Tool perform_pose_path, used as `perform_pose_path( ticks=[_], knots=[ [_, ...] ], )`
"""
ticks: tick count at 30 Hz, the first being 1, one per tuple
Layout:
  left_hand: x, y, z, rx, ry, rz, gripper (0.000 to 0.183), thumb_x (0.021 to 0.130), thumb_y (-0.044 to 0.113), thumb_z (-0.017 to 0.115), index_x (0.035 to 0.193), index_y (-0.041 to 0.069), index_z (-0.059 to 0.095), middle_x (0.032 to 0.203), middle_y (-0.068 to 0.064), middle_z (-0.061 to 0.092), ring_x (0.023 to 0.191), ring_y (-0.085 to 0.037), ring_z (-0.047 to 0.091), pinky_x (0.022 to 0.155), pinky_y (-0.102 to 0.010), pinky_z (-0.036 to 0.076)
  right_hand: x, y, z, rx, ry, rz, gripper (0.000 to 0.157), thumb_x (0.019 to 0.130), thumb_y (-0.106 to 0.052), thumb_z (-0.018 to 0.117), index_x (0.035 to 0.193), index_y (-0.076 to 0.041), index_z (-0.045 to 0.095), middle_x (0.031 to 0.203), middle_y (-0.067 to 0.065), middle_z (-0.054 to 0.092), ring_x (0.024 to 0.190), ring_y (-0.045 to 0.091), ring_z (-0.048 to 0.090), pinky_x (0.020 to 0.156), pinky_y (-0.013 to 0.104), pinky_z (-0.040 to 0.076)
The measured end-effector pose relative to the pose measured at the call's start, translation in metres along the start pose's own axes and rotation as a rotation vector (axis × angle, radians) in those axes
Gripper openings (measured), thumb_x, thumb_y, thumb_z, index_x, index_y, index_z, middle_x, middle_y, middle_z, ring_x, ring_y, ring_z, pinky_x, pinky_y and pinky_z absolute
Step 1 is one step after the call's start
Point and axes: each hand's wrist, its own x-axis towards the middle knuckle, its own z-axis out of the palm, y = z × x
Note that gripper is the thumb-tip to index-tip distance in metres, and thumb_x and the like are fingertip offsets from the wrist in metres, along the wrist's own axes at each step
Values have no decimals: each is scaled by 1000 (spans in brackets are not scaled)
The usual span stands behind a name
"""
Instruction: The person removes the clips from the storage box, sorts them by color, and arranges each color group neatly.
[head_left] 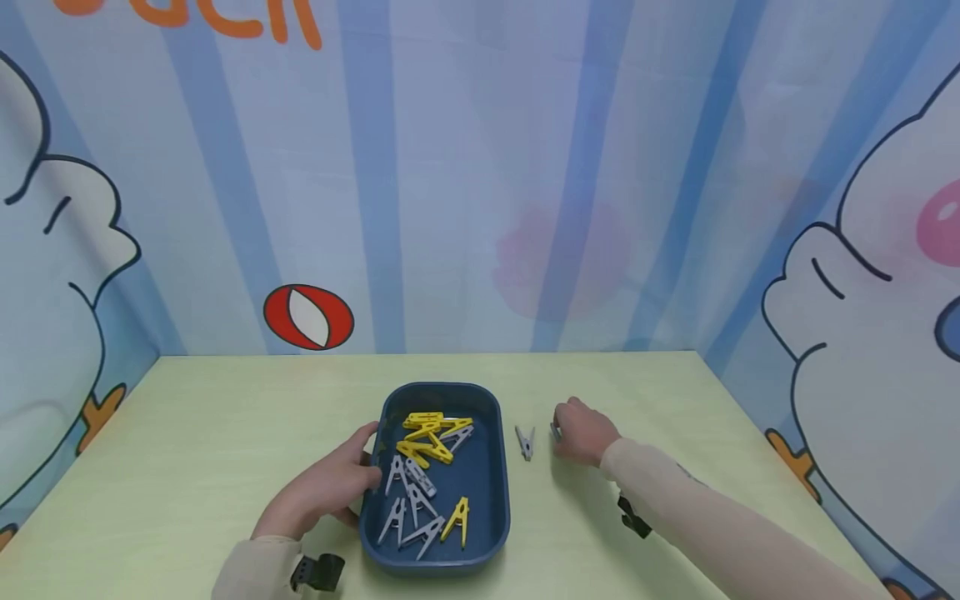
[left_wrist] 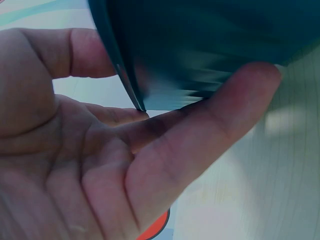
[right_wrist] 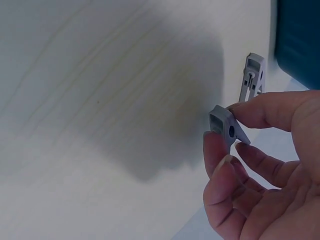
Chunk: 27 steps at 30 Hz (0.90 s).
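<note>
A dark blue plastic bin (head_left: 483,475) stands on the table with several yellow clothespins (head_left: 426,429) and grey clothespins (head_left: 418,502) lying loose inside. At its left side, my left hand (head_left: 324,490) grips the wall, thumb at the rim and fingers against the outer side. To the right of the bin, my right hand (head_left: 585,433) pinches a grey clothespin (right_wrist: 226,125) between thumb and fingers, low over the table. Between that hand and the bin lies another grey clothespin (head_left: 526,443) on the tabletop.
The pale yellow table (head_left: 247,417) ends at the back against a blue striped cloth backdrop (head_left: 465,167) with printed cartoon figures. Similar printed panels rise at the left and right sides.
</note>
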Motion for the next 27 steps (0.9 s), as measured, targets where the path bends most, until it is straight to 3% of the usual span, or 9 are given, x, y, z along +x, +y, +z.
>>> perform_pose_path(
  ticks=[12, 20, 27],
  knots=[
    [0, -1, -8, -9, 2, 20, 78, 91, 5, 53, 159, 11, 13, 138, -30, 43, 108, -44, 58, 61, -51, 59, 9, 0, 3, 20, -22, -7, 22, 74, 3, 64, 96, 3, 66, 88, 8, 55, 75, 21, 52, 68, 40, 51],
    [1, -3, -1, -22, -13, 2, 78, 91, 5, 53, 158, 10, 13, 139, -32, 41, 108, -45, 57, 61, -51, 59, 3, 6, 6, 32, -37, 15, 24, 73, 2, 67, 97, 4, 69, 90, 10, 60, 74, 20, 55, 66, 40, 52],
    [0, -1, -1, -18, -11, 3, 79, 90, 5, 53, 158, 10, 14, 138, -32, 42, 107, -44, 58, 60, -50, 59, 1, 8, 8, 47, -34, 5, 33, 76, 2, 69, 108, 7, 68, 100, 15, 63, 89, 29, 62, 80, 47, 54]
  ],
)
